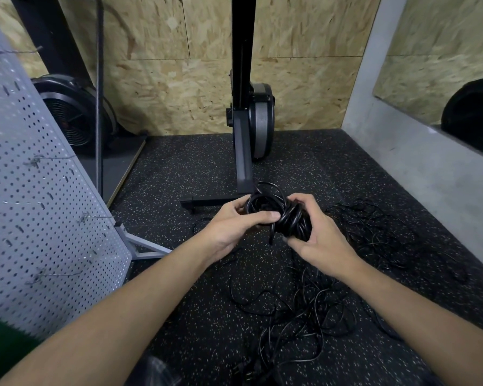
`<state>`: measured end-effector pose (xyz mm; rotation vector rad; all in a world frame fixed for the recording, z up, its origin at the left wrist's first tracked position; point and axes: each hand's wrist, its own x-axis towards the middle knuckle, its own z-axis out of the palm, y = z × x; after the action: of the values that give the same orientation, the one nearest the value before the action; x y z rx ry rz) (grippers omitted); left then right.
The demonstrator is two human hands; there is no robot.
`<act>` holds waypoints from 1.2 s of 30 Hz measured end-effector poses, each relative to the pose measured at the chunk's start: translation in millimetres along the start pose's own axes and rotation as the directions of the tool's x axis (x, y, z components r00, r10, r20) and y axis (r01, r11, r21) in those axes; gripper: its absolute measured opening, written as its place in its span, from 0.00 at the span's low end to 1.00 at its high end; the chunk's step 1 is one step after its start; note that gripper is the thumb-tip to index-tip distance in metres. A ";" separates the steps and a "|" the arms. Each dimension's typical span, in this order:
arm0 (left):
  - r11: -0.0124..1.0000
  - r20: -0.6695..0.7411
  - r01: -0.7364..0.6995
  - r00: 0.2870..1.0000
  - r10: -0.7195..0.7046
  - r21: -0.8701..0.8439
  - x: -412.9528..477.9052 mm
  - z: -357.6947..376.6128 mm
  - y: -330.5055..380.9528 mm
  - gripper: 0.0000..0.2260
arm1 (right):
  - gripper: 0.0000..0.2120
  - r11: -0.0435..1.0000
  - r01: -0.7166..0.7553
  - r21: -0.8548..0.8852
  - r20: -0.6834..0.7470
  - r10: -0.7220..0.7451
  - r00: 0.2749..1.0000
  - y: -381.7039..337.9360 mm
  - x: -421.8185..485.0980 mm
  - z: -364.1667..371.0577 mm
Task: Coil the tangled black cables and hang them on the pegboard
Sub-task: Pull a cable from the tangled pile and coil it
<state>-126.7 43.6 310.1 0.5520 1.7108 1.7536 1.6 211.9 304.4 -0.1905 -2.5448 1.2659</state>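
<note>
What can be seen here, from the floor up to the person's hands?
cable coil: one, black, held above the floor in both hands
loose cables: one tangle, count unclear, black, on the floor below and right of the hands
pegboard: one, grey, standing at left
hooks: several, metal, on the pegboard
upright machine: one, black, by the back wall
fan wheel: one, black, behind the pegboard
floor: black with pale specks
back wall: tan chipboard
left hand: grips the coil's left side
right hand: grips the coil's right side
</note>
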 end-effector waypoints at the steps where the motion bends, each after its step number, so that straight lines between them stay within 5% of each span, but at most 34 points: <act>1: 1.000 0.008 -0.009 1.000 0.009 -0.001 -0.5 1.1 0.4 0.23 | 0.32 1.000 -0.005 -0.018 0.014 0.006 1.000 -1.1 0.6 -0.7; 20: 0.993 -0.009 0.007 1.000 -0.009 -0.119 -2.5 19.1 2.4 0.23 | 0.38 0.997 -0.039 -0.073 0.135 0.049 0.990 -2.1 0.9 -0.3; 36: 0.995 -0.103 -0.080 0.991 0.085 0.054 2.3 23.4 -3.7 0.15 | 0.39 0.996 -0.068 -0.059 0.191 0.078 0.978 2.0 0.2 7.1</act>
<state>-112.0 62.2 307.9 0.5691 1.8320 1.8309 -0.8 207.7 298.8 -0.1820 -2.7609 1.3043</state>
